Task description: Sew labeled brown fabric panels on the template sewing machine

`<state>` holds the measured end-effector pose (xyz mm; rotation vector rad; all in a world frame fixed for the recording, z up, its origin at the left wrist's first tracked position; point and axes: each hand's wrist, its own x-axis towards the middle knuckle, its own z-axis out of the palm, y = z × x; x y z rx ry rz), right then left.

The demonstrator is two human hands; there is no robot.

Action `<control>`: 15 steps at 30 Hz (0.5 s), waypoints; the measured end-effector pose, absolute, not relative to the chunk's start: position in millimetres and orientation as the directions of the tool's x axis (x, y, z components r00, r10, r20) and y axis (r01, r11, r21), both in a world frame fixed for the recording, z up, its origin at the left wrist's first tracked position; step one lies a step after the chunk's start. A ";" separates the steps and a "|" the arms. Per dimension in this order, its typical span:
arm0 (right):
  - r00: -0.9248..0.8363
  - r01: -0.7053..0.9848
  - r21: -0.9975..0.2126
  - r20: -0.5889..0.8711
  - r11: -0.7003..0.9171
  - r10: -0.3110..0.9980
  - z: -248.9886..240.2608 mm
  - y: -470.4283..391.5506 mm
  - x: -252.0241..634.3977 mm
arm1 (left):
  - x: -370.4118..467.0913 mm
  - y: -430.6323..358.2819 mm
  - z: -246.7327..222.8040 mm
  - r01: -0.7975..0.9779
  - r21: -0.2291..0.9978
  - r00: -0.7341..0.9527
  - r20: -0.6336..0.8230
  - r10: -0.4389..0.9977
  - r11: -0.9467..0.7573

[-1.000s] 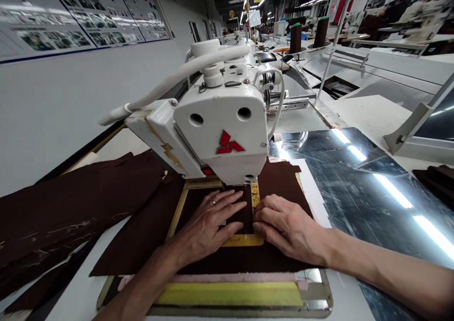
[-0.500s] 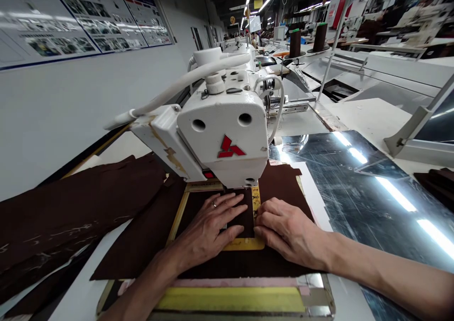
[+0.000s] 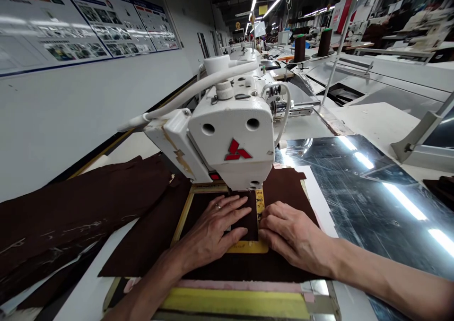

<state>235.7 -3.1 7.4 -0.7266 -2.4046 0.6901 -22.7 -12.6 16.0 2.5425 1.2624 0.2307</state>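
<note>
Spread flat, my left hand (image 3: 209,233), with a ring on one finger, lies over the brown fabric (image 3: 251,229) framed by a yellow rectangular clamp frame (image 3: 244,248). My right hand (image 3: 298,236) has its fingers curled together at the frame's right side, near the lower corner. Its fingertips touch that edge; whatever they pinch is hidden. Right above the far end of the frame stands the white head of a sewing machine (image 3: 232,132) with a red emblem. The needle area is mostly hidden behind the head.
More brown fabric (image 3: 81,198) with loose threads is piled at the left. A yellow strip (image 3: 234,302) crosses the front plate. To the right lies a shiny metal sheet (image 3: 351,193). Brown thread cones (image 3: 324,43) stand behind. A wall board (image 3: 92,21) hangs at the left.
The whole view has shifted slightly, so everything sits a little further right and lower. Both hands keep the same pose against the frame and fabric.
</note>
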 end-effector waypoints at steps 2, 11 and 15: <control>-0.706 0.326 -0.618 0.343 0.715 0.619 8.5 -3.1 236.0 | -22.4 -13.3 16.7 0.751 0.331 0.597 0.031 0.802 -0.572; -0.692 0.353 -0.633 0.320 0.689 0.648 7.9 -3.6 237.6 | -22.1 -17.0 14.9 0.738 0.344 0.588 0.096 0.803 -0.581; -0.696 0.363 -0.617 0.319 0.698 0.644 9.4 -2.7 239.1 | -24.1 -19.5 13.8 0.726 0.346 0.570 0.181 0.801 -0.595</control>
